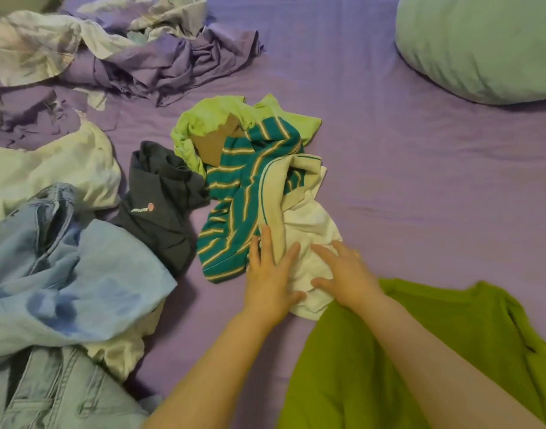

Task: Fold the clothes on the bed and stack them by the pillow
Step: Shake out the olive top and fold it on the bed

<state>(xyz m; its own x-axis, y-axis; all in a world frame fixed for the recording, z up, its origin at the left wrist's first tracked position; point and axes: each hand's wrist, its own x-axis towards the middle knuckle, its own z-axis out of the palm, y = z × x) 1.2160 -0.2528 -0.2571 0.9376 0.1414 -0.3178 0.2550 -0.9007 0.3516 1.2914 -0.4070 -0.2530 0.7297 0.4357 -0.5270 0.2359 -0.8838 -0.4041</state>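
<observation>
I am working on the first pick: both hands are reaching onto the white garment (309, 243), lying crumpled near the middle of the bed (420, 181), touching the teal striped shirt (234, 212). My left hand (270, 274) is lying on it with fingers straight; my right hand (343, 274) is doing likewise, fingers spread, gripping nothing. The pillow (482, 48) is sitting far right, with no stack beside it. Next, I judge, I am needing to pinch the cloth, pull it clear of the striped shirt and spread it flat.
</observation>
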